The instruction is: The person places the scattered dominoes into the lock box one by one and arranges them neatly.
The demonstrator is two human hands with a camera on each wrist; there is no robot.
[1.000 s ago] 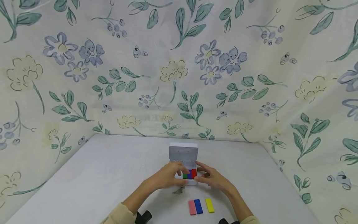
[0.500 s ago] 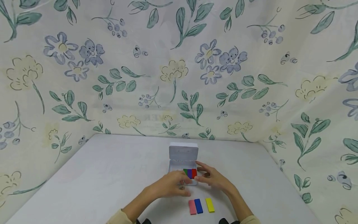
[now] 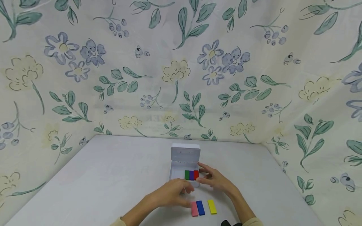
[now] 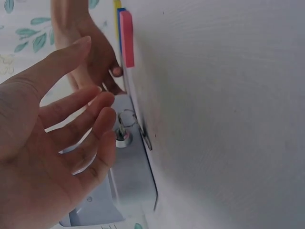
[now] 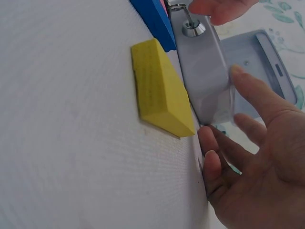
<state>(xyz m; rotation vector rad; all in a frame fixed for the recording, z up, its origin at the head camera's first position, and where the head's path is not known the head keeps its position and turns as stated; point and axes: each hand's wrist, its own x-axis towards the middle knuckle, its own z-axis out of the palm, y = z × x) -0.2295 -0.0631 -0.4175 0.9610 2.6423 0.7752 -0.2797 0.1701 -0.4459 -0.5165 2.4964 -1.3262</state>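
A pale grey cash box (image 3: 177,170) stands on the table with its lid (image 3: 185,154) raised. Green (image 3: 187,175), purple (image 3: 191,175) and red (image 3: 196,175) blocks lie side by side in its right part. My left hand (image 3: 173,192) hovers before the box, fingers loosely bent, holding nothing. Its thumb overlaps the end of a pink block (image 3: 194,209) in the head view. Beside that lie a blue block (image 3: 200,207) and a yellow block (image 3: 212,207). My right hand (image 3: 216,180) rests at the box's right side, thumb at the rim, fingers relaxed.
A key sits in the lock (image 5: 194,28) on the box's front wall, and a key ring (image 4: 127,114) hangs from it. The white table (image 3: 127,163) ends at a floral cloth (image 3: 175,94) behind and on both sides.
My left hand has drawn back from inside the box toward the pink block, uncovering the green block and the box's left part. My right hand has stayed at the box.
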